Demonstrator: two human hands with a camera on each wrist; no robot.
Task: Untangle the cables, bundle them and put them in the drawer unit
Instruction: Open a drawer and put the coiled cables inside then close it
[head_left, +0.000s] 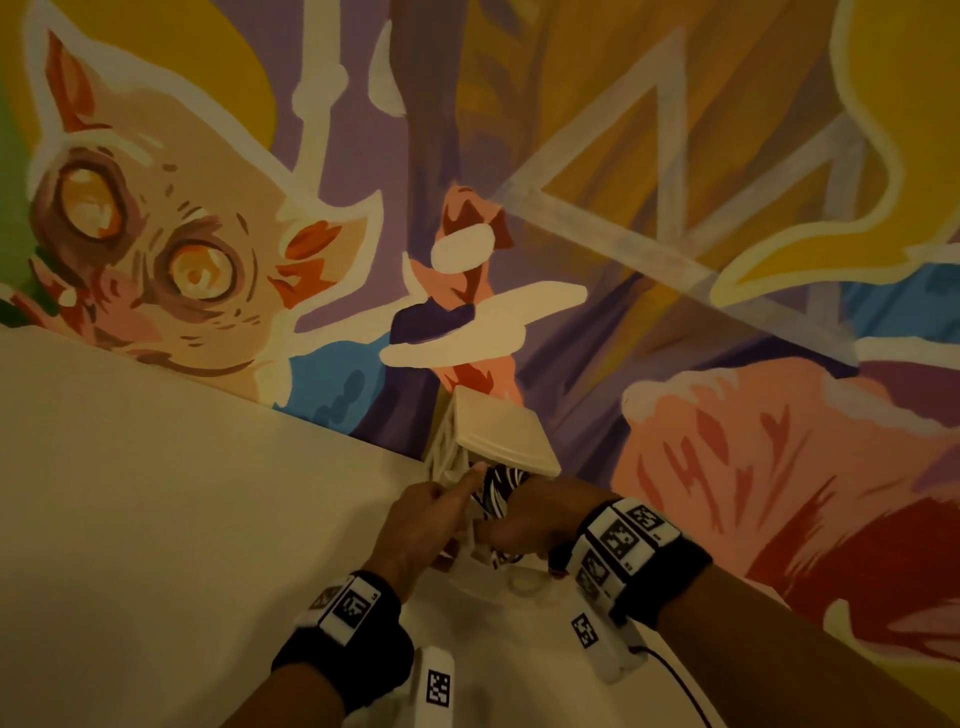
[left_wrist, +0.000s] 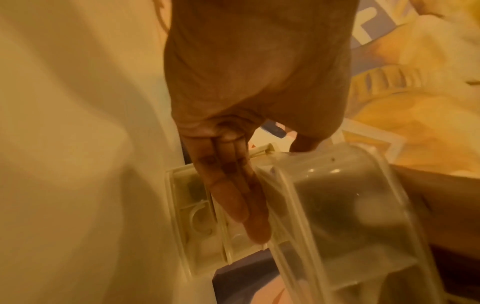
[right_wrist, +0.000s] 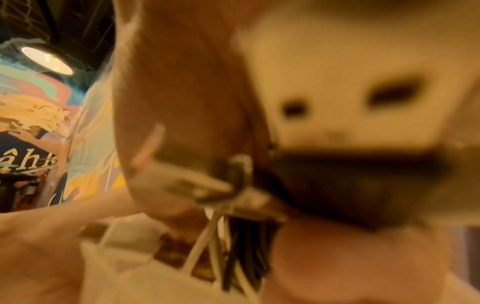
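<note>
A small white drawer unit (head_left: 504, 431) stands on the table against the painted wall. One translucent drawer (head_left: 493, 571) (left_wrist: 350, 205) is pulled out toward me. My left hand (head_left: 431, 519) lies against the unit's left side. Its fingers (left_wrist: 233, 195) are straight along the frame and the thumb rests on the drawer's rim. My right hand (head_left: 530, 519) grips a bundle of black and white cables (head_left: 498, 486) (right_wrist: 241, 246) just under the unit's top, at the open slot. The right wrist view is blurred, and the fingers there are mostly hidden.
The white table (head_left: 156, 493) stretches away to the left of the unit. A colourful mural wall (head_left: 675, 260) rises right behind it. A thin black lead (head_left: 685, 691) runs from my right wrist camera at the bottom right.
</note>
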